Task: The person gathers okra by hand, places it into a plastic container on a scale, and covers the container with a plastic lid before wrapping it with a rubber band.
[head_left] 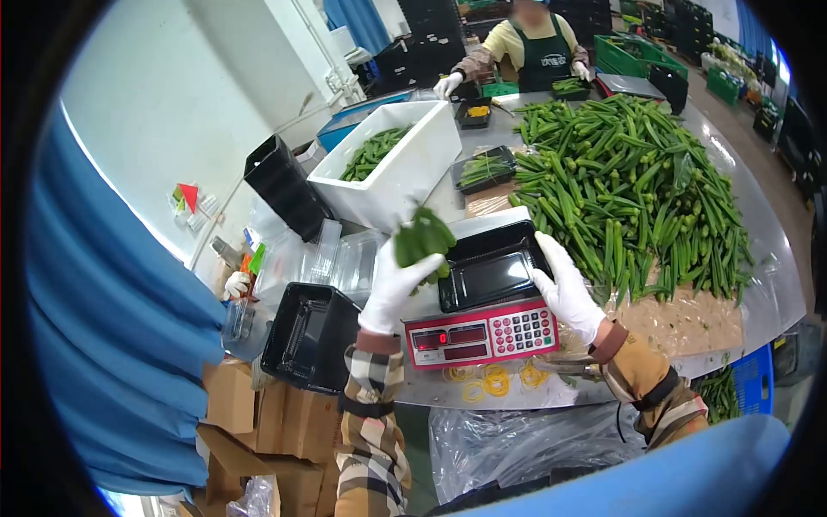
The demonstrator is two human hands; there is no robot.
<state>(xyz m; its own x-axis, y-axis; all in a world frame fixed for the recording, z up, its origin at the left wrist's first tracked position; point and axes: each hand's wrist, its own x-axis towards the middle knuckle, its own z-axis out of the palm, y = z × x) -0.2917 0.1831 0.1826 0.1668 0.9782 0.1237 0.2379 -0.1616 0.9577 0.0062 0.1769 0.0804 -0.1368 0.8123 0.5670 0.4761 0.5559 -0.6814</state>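
My left hand [392,280], in a white glove, is closed around a bunch of okra [424,243], slightly blurred, at the left side of a black plastic tray [489,271]. The tray holds no okra and rests on a red-and-white digital scale [479,334] whose display glows with a red 0. My right hand [568,289], also gloved in white, grips the tray's right edge with thumb and fingers. To the right of the tray spreads a large heap of okra [633,189].
Behind the tray stands a white foam box [388,159] with okra inside. A filled black tray [485,169] lies beside it. Stacked black trays [308,336] are at left; yellow rubber bands [496,380] lie before the scale. Across the metal table stands a co-worker [541,52].
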